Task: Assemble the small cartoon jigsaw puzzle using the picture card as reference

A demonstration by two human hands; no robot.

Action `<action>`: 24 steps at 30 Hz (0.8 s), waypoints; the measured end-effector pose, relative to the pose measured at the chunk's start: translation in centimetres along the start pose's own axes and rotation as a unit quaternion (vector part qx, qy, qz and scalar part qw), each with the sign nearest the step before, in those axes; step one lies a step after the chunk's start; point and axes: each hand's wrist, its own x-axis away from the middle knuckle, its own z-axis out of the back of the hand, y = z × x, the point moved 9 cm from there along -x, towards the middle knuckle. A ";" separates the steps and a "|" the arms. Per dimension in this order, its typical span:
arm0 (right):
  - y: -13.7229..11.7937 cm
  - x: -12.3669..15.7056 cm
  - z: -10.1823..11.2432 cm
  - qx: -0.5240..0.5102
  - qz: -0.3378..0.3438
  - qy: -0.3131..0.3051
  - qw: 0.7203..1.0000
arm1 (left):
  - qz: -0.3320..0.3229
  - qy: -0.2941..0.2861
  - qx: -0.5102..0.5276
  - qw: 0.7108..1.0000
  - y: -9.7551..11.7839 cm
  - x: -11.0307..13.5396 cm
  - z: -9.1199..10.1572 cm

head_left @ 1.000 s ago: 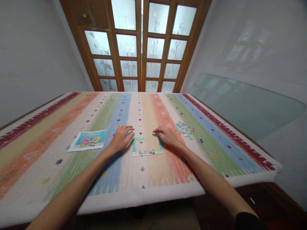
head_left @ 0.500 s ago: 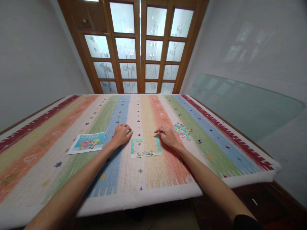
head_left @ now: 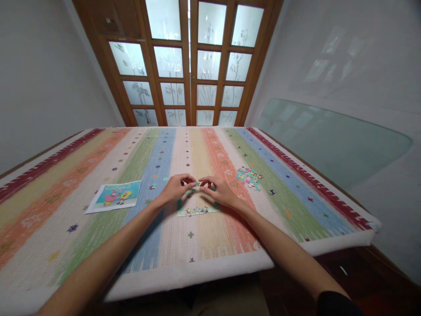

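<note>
Over the far edge of a partly assembled jigsaw puzzle (head_left: 198,212), my two hands meet fingertip to fingertip. A small teal puzzle piece (head_left: 198,184) shows between them. My left hand (head_left: 178,188) pinches it from the left, thumb and forefinger closed. From the right, my right hand (head_left: 219,190) closes its thumb and fingers on the same piece. The puzzle's near border, with coloured figures, is visible; its upper part is largely hidden by my hands. Whether the piece touches the border I cannot tell.
A printed cartoon picture (head_left: 115,196) lies to the left. Loose teal pieces (head_left: 153,187) are beside my left hand. A pile of puzzle pieces (head_left: 248,177) sits to the right. A striped cloth (head_left: 190,245) covers the table; glass-paned doors (head_left: 194,66) stand beyond.
My left hand has moved right and my right hand slightly left, so they now meet over the puzzle's far edge around a piece. The view has shifted slightly.
</note>
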 end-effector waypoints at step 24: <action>-0.1 -0.2 -1.2 0.033 -0.004 -0.025 0.999 | -0.072 -0.094 -0.169 0.978 -0.4 7.9 0.2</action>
